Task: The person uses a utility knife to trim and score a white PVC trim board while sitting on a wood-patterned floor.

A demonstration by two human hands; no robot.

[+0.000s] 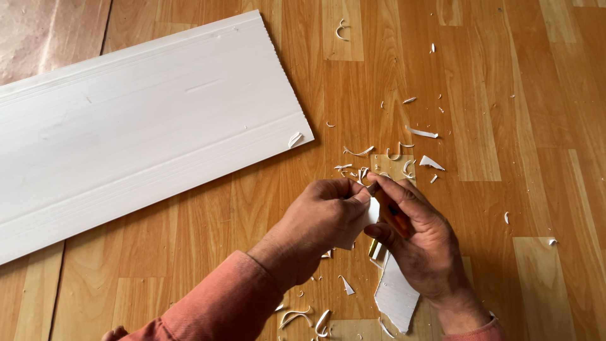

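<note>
My left hand (319, 221) pinches a small white plastic piece (361, 226) between thumb and fingers. My right hand (420, 243) grips a utility knife with a yellow-orange handle (392, 215), its metal end (376, 250) showing below the palm; the knife's tip meets the white piece near my left thumb. A larger white offcut (396, 295) lies on the floor under my right wrist. Both hands hover low over the wooden floor (492, 126).
A long white grooved panel (126, 132) lies on the floor at the left, reaching past the frame edge. White shavings and curls (421, 132) are scattered ahead of and under my hands. Brown paper sheeting (44, 31) covers the top-left corner.
</note>
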